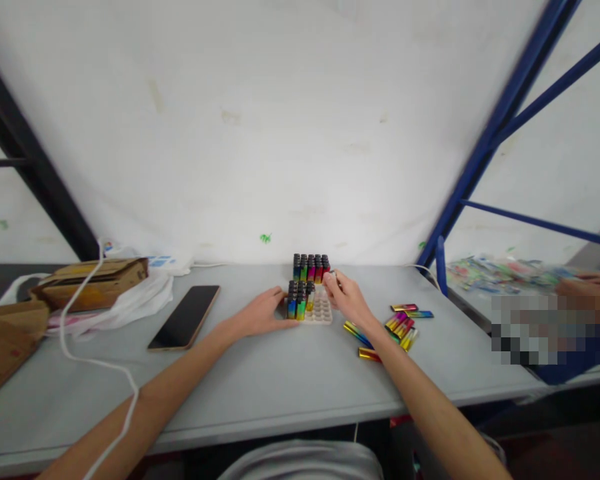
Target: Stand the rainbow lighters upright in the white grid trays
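Note:
A white tray with round holes (322, 311) lies on the table. Black-topped lighters with shiny coloured bodies (296, 305) stand in its left part, and a yellowish one (310, 300) stands beside them. Behind, more upright lighters (311, 268) form a tight block. My left hand (266, 311) is closed around the tray's left side, thumb at the near edge and fingers by the lighters. Over the tray's right far corner, my right hand (344, 293) pinches what looks like a lighter; only a small dark end shows, the rest is hidden by the fingers.
Loose shiny metallic sleeves (400, 325) lie scattered by my right forearm. A phone (185, 317) lies at left, near cardboard boxes (93, 283) and a plastic bag (125, 310). A white cable (100, 360) crosses my left arm. Blue frame bars (475, 167) separate another person's hands (583, 293).

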Action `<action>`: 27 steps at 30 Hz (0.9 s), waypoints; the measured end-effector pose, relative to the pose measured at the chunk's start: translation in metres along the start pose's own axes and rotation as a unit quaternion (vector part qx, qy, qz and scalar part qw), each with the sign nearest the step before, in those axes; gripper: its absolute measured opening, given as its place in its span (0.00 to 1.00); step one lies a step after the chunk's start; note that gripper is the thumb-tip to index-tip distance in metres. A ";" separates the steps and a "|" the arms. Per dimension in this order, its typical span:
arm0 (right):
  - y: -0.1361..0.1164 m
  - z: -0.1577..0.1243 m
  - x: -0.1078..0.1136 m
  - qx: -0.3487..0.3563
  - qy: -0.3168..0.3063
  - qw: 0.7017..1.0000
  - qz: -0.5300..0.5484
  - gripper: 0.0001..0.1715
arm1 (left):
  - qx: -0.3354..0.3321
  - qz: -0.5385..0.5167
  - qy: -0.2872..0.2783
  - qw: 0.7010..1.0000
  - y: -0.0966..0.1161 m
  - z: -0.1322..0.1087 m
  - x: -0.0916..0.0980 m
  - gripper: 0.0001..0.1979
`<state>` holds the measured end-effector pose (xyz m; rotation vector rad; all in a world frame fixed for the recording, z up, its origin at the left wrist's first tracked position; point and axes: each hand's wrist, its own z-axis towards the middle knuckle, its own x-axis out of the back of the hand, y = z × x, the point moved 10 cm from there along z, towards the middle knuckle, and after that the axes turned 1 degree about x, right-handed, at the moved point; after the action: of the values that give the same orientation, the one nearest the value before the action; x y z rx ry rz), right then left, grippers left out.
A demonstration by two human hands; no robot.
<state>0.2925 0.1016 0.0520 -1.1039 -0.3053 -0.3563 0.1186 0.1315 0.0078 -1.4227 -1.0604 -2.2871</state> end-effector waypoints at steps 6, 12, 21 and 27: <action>-0.010 -0.002 -0.001 0.030 -0.027 0.998 -0.043 0.26 | -0.006 0.039 -0.006 0.999 0.001 0.000 -0.002 0.31; 0.001 0.000 -0.001 0.000 0.016 0.999 -0.038 0.28 | -0.009 0.032 0.003 0.999 0.003 0.000 0.000 0.30; 0.011 -0.002 0.002 -0.028 0.079 0.994 -0.065 0.24 | -0.011 0.027 0.005 1.000 -0.002 -0.001 -0.001 0.30; -0.003 -0.002 0.004 0.011 0.067 0.993 -0.100 0.25 | -0.006 0.033 -0.006 0.999 0.000 -0.001 -0.001 0.30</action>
<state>0.2946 0.0980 0.0553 -1.0238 -0.3005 -0.6016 0.1188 0.1306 0.0064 -1.4548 -0.9893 -2.2458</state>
